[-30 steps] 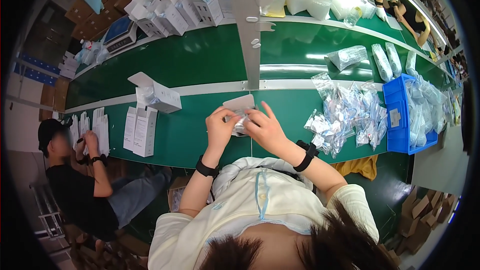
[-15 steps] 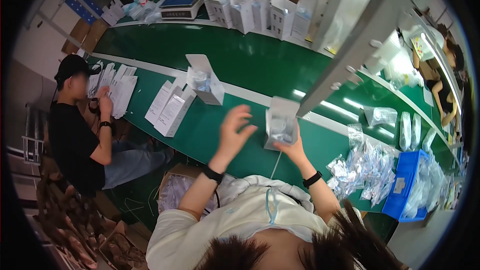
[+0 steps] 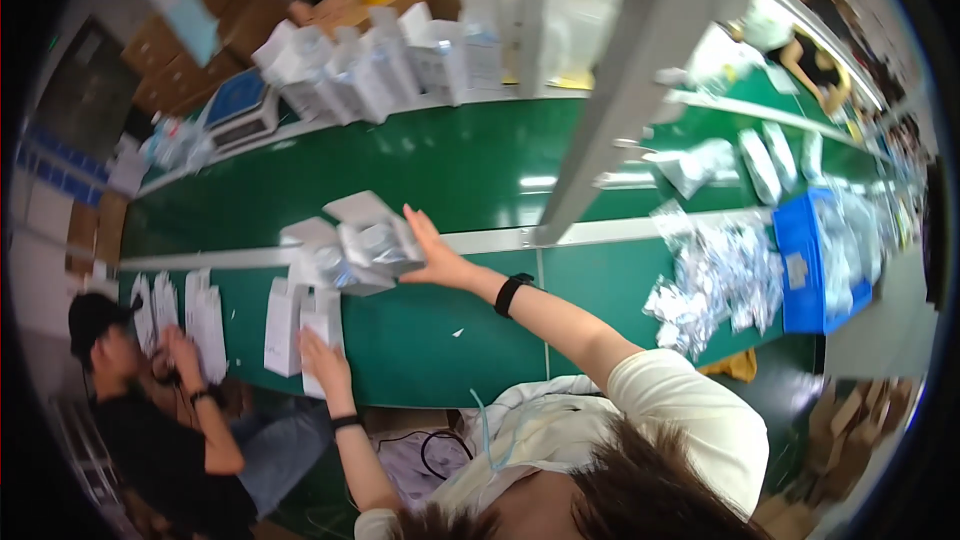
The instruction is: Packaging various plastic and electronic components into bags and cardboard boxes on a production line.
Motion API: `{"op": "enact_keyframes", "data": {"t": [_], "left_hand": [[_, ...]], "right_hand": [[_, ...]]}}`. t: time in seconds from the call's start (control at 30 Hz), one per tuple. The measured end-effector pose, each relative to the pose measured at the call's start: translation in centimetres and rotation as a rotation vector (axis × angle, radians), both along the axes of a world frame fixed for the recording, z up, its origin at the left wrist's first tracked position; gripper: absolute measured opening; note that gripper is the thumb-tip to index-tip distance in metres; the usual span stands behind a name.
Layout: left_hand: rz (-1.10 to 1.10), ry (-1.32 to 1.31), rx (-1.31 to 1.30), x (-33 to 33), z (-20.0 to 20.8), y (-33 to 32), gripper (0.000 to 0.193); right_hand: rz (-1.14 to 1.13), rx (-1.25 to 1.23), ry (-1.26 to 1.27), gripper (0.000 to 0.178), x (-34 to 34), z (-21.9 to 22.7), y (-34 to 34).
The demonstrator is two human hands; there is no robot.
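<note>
Head view: your right hand (image 3: 432, 254) held an open box (image 3: 396, 267), likely light, best gripped by its walls, while your left hand (image 3: 325, 364), grip unclear, touched a white carton (image 3: 321, 314).

green bench (image 3: 480, 340): white cartons (image 3: 283, 330), clear packets (image 3: 715, 280)

Green-topped workbench (image 3: 480, 345) with a grey metal post (image 3: 612, 110)

Two near open boxes (image 3: 393, 266), one bin (image 3: 797, 228)
</note>
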State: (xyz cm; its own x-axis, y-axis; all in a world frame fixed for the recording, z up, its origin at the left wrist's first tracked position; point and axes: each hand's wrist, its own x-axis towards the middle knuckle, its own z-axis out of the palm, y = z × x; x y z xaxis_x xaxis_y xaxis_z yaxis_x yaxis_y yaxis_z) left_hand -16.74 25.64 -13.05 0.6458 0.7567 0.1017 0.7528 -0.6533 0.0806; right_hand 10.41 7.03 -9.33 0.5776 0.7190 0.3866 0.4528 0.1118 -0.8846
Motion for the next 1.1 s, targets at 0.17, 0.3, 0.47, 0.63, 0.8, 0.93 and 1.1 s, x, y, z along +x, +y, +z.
{"op": "enact_keyframes", "data": {"t": [0.17,0.3,0.47,0.63,0.8,0.93,1.1], "left_hand": [[0.047,-0.017,-0.113,-0.3,7.0,-12.0,0.086],[-0.014,0.060,-0.198,1.8,11.0,-19.7,0.089],[-0.592,0.019,-0.174,9.2,12.0,-24.9,0.084],[-0.824,0.170,-0.152,14.9,8.1,-29.5,0.088],[-1.032,0.252,-0.520,20.9,6.7,-28.1,0.086],[-1.191,0.280,-0.812,21.9,2.6,-27.4,0.083],[-1.246,0.311,-1.249,22.3,3.1,-26.8,0.078]], "right_hand": [[0.094,-0.162,0.211,0.050,-0.2,3.4,-13.6],[-0.325,-0.398,0.196,0.026,4.7,4.2,-26.8],[-1.237,-0.390,0.303,0.052,21.0,-1.5,-40.4],[-1.485,-0.397,0.598,0.081,27.5,-3.5,-41.1],[-1.687,-0.350,0.601,0.087,29.4,-7.9,-41.2],[-1.385,0.325,0.786,0.075,25.9,-6.9,-41.4],[-0.833,0.875,0.901,0.044,19.0,-0.1,-41.5]]}}
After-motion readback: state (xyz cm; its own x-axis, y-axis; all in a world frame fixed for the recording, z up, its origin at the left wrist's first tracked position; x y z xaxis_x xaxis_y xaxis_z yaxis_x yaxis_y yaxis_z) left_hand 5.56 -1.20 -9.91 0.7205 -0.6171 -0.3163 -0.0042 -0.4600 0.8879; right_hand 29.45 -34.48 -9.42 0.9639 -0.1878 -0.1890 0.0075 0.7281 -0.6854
